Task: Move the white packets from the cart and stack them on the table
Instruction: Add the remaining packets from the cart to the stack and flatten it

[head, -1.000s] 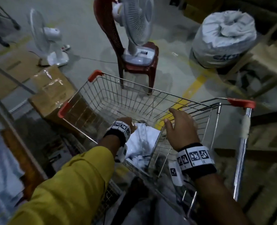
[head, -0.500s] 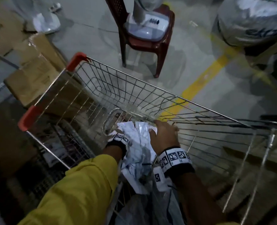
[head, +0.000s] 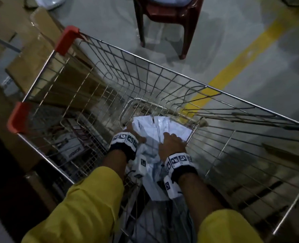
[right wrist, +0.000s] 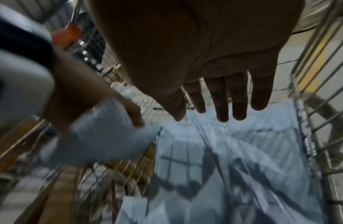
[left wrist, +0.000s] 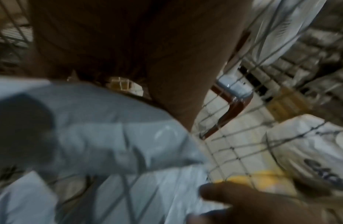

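Several white packets [head: 162,127] lie crumpled in the near end of the wire cart [head: 145,62]. My left hand [head: 130,129] reaches down on their left side and grips one white packet [right wrist: 101,136], thumb on top, as the right wrist view shows. My right hand [head: 171,142] is on the pile's right side. Its fingers [right wrist: 220,98] stretch out straight over the white packets [right wrist: 243,159] and hold nothing. In the blurred left wrist view, a packet [left wrist: 101,128] lies under my left palm [left wrist: 128,45], with my right hand [left wrist: 253,203] low at the right.
A red plastic chair [head: 162,13] stands on the floor beyond the cart's far side. Cardboard boxes [head: 40,50] sit to the cart's left, and a yellow floor line [head: 241,58] runs to its right. A big white sack [left wrist: 310,144] shows through the cart's mesh.
My head has leaned down over the cart. My right hand left the cart's wire rim and dropped onto the packets. My left hand reached deeper and took hold of a packet.
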